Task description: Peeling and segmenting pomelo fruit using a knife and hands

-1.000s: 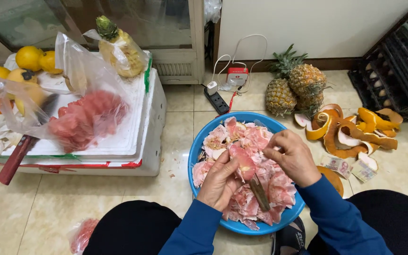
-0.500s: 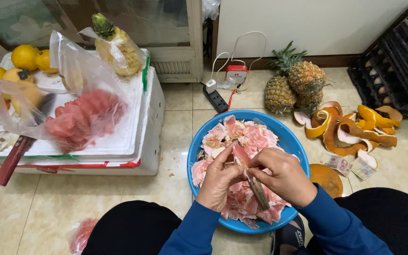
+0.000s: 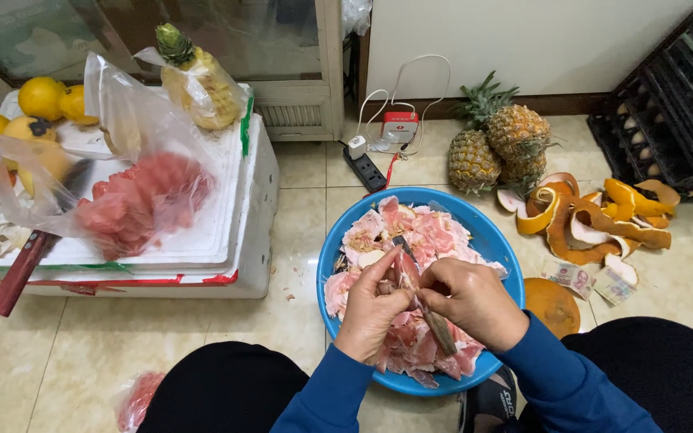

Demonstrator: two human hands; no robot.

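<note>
Both hands (image 3: 423, 301) peel pink fruit (image 3: 407, 270) with knife (image 3: 431, 314).

Glossy beige tile floor (image 3: 298, 321), pale grout lines, soft glare. White wall (image 3: 523, 40) w/ dark baseboard (image 3: 571, 103) at back. Glass-front cabinet (image 3: 282, 48) top left. Dark slatted crates (image 3: 675, 104) stacked at right. Even indoor light, faint shadows.

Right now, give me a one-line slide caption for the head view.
Left hand holds a pink fruit piece while right hand works a small knife over a blue basin of peelings.
</note>
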